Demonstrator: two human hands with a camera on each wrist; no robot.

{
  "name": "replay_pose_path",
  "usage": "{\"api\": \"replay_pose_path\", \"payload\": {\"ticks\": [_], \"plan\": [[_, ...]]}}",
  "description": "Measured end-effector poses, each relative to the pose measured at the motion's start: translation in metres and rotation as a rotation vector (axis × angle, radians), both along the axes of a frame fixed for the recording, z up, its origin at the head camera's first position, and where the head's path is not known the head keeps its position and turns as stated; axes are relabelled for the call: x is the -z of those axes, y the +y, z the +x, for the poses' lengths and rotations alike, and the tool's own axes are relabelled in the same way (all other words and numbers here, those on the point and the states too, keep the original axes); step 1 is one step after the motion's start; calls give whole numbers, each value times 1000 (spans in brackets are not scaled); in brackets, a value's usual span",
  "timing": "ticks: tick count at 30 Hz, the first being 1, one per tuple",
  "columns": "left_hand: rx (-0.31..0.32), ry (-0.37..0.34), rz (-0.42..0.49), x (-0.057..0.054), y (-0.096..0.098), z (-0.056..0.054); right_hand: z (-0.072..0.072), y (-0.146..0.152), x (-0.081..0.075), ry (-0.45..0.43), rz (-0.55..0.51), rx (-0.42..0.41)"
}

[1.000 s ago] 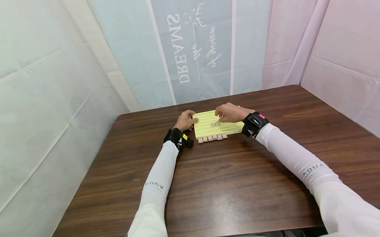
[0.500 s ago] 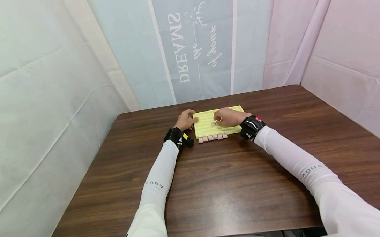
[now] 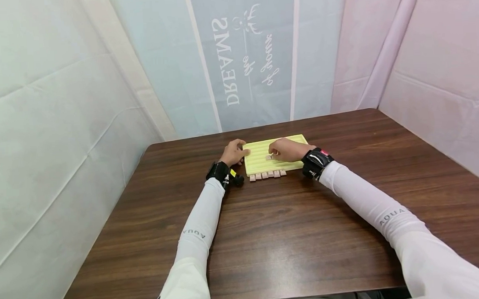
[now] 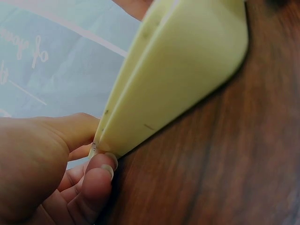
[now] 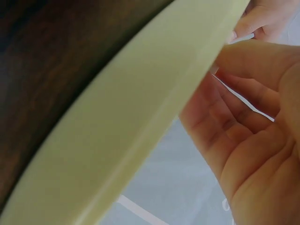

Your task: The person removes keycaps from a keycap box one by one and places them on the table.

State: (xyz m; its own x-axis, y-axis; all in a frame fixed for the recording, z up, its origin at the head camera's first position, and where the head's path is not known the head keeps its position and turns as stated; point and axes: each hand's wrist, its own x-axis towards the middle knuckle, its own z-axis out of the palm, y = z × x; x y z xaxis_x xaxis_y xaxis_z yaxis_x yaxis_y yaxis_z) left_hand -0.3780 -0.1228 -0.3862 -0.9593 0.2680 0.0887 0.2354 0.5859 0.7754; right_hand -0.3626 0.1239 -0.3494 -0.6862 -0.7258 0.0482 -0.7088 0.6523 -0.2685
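Observation:
My left hand [image 3: 232, 153] holds the left edge of a pale yellow ridged tray [image 3: 259, 149] that lies on the table. In the left wrist view its thumb and fingertips pinch the tray's corner [image 4: 105, 145]. My right hand [image 3: 289, 150] is over the tray's middle, its fingers curled downward. At its fingertips, a small beige keycap sits beside another keycap [image 3: 268, 157] on the tray. In the right wrist view the tray's side wall [image 5: 117, 112] hides most of the fingertips, and a sliver of a light piece [image 5: 215, 69] shows at the thumb.
Several beige keycaps [image 3: 265, 175] stand in a row along the tray's near edge on the dark wood table [image 3: 266, 236]. Pale cloth hangs behind and at both sides. A black wrist camera [image 3: 237, 179] on the left arm is close to the row's left end.
My right hand has moved down and slightly left onto the keycaps in the tray's middle. The left hand stays on the tray's edge.

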Motion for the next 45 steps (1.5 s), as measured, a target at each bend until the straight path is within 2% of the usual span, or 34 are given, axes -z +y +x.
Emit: {"api": "replay_pose_path", "payload": {"ticks": [12,19,29,33,41,45], "plan": [[-6,12,-4,0,0,2,-4,3,4,22,-21,-12],[-6,19,-5,1,0,0,0,4,2,13,-32,23],[-9,16,-11,2,1,0,1,5,3,35,-49,25],[-4,8,-3,2,1,0,2,5,3,36,-46,19],[24,-5,45,4,-3,-5,2,6,1,22,-34,41],[20,3,29,4,-2,-4,2,7,1,15,-38,44]]}}
